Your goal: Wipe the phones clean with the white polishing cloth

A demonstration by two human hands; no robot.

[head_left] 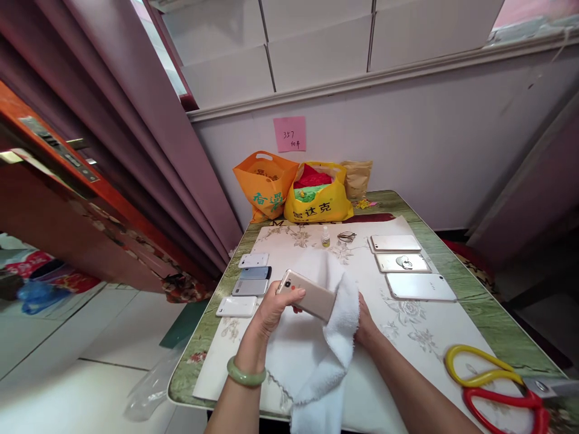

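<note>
A gold smartphone (314, 296), back side up, is gripped at its camera end by my left hand (274, 307), thumb across the back. Above the table, my right hand (365, 319) holds a white towel (341, 310) around the phone's other end; most of its fingers are hidden behind the cloth. The towel's loose part hangs down toward the table's front edge. Several phones lie in a column on the left, among them a white phone (237, 307) and a grey phone (250, 287). On the right lie three more, the nearest a silver phone (420, 287).
Scissors (488, 380) with yellow and red handles lie at the front right. A small bottle (325, 237) and glasses (347, 237) stand near the middle back. An orange bag (266, 184) and a stuffed yellow bag (319, 202) stand against the wall.
</note>
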